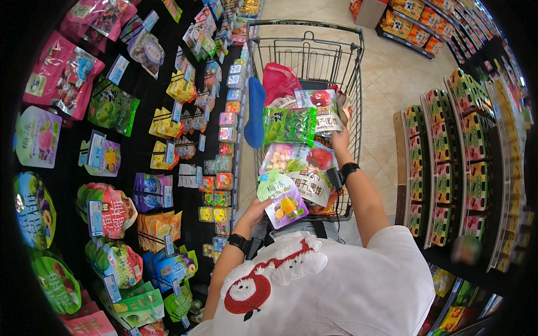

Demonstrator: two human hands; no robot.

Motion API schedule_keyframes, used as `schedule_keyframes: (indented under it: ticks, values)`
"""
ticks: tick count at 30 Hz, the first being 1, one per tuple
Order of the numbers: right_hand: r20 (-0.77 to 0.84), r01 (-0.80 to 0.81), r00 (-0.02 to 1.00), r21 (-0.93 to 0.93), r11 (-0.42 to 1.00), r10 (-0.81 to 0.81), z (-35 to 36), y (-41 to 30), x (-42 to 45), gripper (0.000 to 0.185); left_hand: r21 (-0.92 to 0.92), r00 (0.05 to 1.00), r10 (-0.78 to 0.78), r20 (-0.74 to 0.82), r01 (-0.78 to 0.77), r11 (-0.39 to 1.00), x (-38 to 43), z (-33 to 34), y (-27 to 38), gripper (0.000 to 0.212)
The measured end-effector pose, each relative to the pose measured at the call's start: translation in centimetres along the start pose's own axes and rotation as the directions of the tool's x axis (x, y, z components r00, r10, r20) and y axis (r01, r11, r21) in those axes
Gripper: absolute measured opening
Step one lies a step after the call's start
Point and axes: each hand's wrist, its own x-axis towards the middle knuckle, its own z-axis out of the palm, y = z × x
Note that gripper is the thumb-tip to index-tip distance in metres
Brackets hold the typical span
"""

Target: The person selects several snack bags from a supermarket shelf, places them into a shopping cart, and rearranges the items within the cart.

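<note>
Near my lap, my left hand grips the edge of a green and purple pouch of plum jelly, held over the near end of the metal shopping cart. My right hand reaches into the cart at its right side, at the lower corner of a white pouch of dried plums; its fingertips are partly hidden. Beside that pouch lies a green snack bag. Closer to me is another dried plum pouch. A pink-red bag lies farther in.
Snack pouches hang on a black display rack at the left, beside a column of small candy boxes. A blue oblong object is at the cart's left side. Shelves of green and pink boxes stand at the right, across the tiled floor.
</note>
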Motion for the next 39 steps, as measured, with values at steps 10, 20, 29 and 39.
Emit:
schedule_keyframes:
  ticks: [10, 20, 29, 39]
  values:
    - [0.303, -0.088, 0.934, -0.320, 0.943, 0.190, -5.2, 0.7, -7.9, 0.053, -0.040, 0.997, -0.056, 0.050, 0.058, 0.997, -0.1, -0.4, 0.8, 0.030]
    - [0.383, -0.527, 0.810, 0.144, 0.837, 0.444, -4.6, 3.7, -9.8, 0.067, -0.031, 0.999, -0.046, 0.023, 0.047, 0.998, -0.2, -0.5, 0.7, 0.029]
    - [0.765, -0.762, 0.447, 0.054, 0.645, 0.464, -9.4, -1.1, -8.5, 0.044, -0.035, 0.999, -0.042, -0.005, 0.042, 0.999, -0.3, -0.4, 0.6, 0.029]
    - [0.458, -0.430, 0.845, 0.278, 0.859, 0.274, -8.0, -2.0, -9.1, 0.061, -0.042, 1.000, -0.009, -0.019, 0.009, 0.999, -0.2, -0.8, -0.1, 0.033]
